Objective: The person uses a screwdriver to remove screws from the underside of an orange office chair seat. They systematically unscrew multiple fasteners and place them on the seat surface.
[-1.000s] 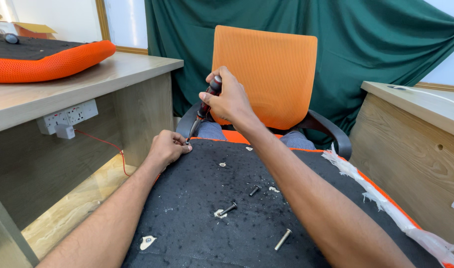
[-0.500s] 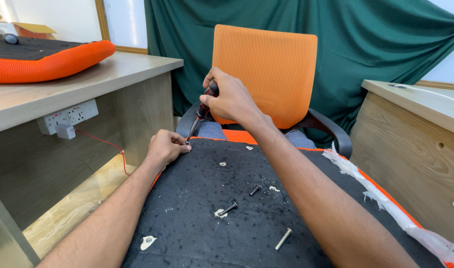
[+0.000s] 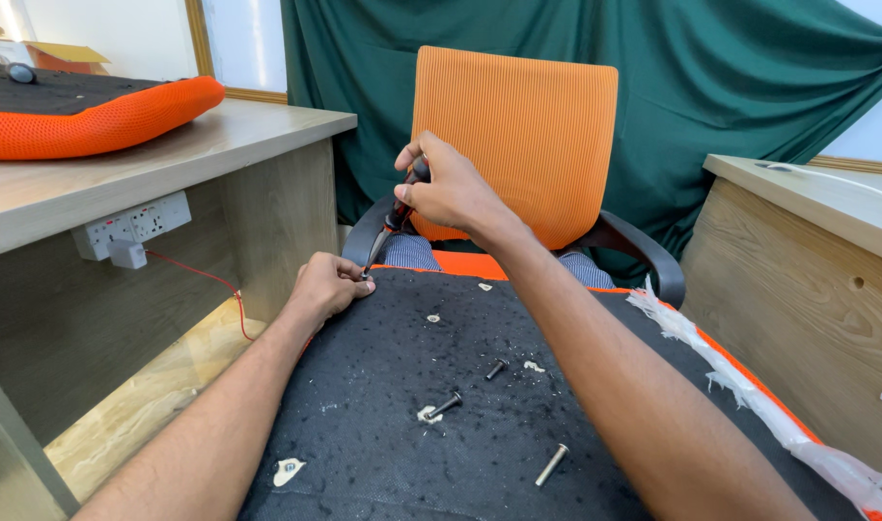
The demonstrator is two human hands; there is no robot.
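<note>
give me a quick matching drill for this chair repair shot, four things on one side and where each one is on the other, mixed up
Things:
1. screwdriver
2. silver bolt
3. orange seat cushion
4. left hand

Places:
A. on the desk at the far left
B. gripped in the right hand
C. at the far edge of the black seat underside, by the screwdriver tip
D. lying loose on the black seat underside, nearest the camera

Pairs: 1-B, 2-D, 3-A, 4-C

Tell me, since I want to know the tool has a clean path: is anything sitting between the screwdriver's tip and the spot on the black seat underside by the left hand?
Nothing visible does. The red-and-black screwdriver in the right hand slants down to the black fabric seat underside, its tip meeting the left hand. The loose dark bolts lie nearer the camera, off that line.
</note>
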